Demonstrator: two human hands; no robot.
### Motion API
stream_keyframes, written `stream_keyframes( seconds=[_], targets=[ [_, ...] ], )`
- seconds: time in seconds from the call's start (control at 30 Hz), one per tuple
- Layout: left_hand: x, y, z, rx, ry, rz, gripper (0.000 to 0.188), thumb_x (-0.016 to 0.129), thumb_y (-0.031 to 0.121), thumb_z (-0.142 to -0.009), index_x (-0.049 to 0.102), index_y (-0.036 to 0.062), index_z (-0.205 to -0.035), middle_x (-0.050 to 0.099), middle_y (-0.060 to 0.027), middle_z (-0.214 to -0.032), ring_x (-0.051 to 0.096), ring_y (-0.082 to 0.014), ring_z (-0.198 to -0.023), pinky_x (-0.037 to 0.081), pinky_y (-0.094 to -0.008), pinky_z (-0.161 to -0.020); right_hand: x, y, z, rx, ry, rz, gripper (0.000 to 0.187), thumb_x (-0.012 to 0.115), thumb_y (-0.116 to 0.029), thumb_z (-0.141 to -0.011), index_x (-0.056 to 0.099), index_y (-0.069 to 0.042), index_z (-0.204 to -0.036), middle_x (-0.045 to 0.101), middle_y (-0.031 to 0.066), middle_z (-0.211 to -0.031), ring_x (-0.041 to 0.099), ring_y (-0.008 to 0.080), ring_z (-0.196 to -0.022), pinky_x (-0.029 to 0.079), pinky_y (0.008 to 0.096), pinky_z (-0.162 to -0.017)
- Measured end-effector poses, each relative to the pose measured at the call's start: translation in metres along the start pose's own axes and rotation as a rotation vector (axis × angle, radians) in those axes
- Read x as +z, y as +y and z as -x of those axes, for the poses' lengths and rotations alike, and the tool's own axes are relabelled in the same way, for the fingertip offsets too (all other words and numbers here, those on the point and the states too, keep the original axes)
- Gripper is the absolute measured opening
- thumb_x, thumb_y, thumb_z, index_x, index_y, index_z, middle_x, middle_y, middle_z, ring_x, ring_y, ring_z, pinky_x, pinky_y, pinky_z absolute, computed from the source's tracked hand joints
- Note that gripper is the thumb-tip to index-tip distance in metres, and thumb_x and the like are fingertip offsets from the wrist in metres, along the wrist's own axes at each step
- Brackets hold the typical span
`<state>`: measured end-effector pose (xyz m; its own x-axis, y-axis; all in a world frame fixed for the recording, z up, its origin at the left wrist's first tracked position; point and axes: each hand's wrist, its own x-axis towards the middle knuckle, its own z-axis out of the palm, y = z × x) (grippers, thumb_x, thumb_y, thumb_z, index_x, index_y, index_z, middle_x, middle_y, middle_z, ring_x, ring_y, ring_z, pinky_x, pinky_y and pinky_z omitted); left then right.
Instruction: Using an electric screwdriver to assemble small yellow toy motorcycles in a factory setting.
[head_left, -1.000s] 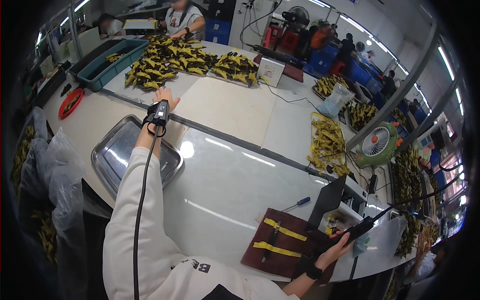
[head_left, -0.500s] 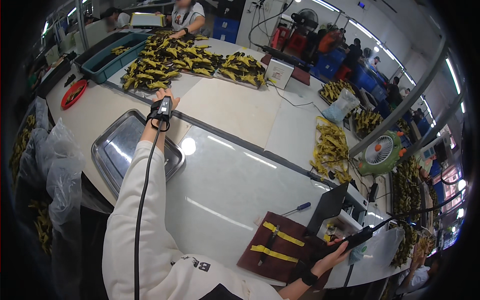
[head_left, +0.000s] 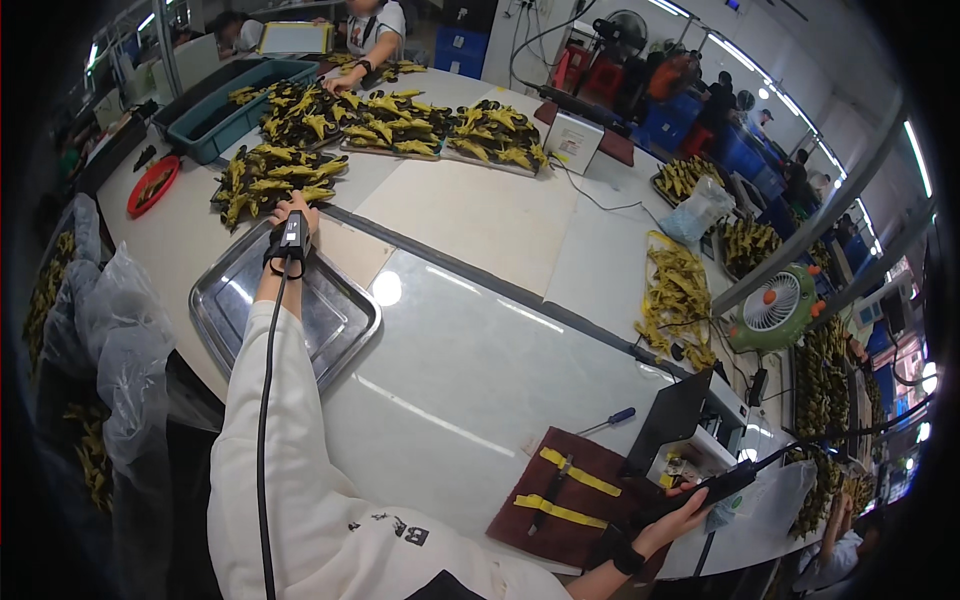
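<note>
A steel tray (head_left: 335,330) is set on the white table (head_left: 480,350) beneath the outstretched left arm. Piles of black-and-yellow parts (head_left: 275,180) are spread just beyond the left hand (head_left: 290,215), with a red dish (head_left: 152,185) and a teal bin (head_left: 240,110) further left. A blue-handled screwdriver (head_left: 608,420) and a green fan (head_left: 775,305) are noted to the right. A dark red mat (head_left: 570,495) carrying two yellow strips lies beside the right hand (head_left: 680,518).

The left fingers are wrapped around a black corded tool (head_left: 291,240), held above the tray's far edge; its cable trails back along the sleeve. The right fingers are closed on a slim black wand (head_left: 722,485), raised over the table's near right corner beside a black stand (head_left: 672,425).
</note>
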<state>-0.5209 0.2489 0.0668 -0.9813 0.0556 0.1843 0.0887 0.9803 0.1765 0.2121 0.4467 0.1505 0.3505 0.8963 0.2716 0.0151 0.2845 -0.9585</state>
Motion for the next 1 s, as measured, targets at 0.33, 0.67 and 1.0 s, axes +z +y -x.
stream_keyframes(
  seconds=[0.33, 0.67, 1.0],
  targets=[
    [0.024, -0.024, 0.021, 0.162, 0.230, 0.142, 0.040, 0.061, 0.017, -0.080, 0.040, 0.0059, -0.113, 0.047, -0.0237, -0.107, 0.056, -0.0414, -0.093, 0.041, -0.0471, -0.086, 0.004, 0.002, -0.001, -0.017, -0.008, 0.043, 0.030, 0.047, -0.025, -0.096, 0.049, 0.002, -0.107, 0.052, 0.0045, -0.080, 0.047, 0.0112, -0.064, 0.040, 0.0235, -0.059],
    [0.019, -0.035, 0.024, 0.204, 0.224, 0.104, 0.035, 0.060, 0.008, -0.078, 0.041, 0.0056, -0.108, 0.050, -0.0241, -0.101, 0.059, -0.0416, -0.085, 0.047, -0.0468, -0.077, -0.003, 0.009, -0.005, -0.026, -0.025, 0.039, 0.032, 0.047, -0.026, -0.095, 0.048, 0.003, -0.109, 0.053, 0.0062, -0.080, 0.049, 0.0122, -0.064, 0.041, 0.0245, -0.058],
    [0.001, -0.005, 0.066, 0.537, 0.242, 0.087, 0.022, 0.058, 0.004, -0.076, 0.045, 0.0039, -0.094, 0.058, -0.0191, -0.085, 0.063, -0.0362, -0.075, 0.051, -0.0437, -0.067, -0.004, 0.006, -0.003, -0.032, -0.033, 0.028, 0.030, 0.047, -0.024, -0.095, 0.047, 0.003, -0.108, 0.054, 0.0054, -0.082, 0.048, 0.0116, -0.064, 0.040, 0.0237, -0.059]
  ],
)
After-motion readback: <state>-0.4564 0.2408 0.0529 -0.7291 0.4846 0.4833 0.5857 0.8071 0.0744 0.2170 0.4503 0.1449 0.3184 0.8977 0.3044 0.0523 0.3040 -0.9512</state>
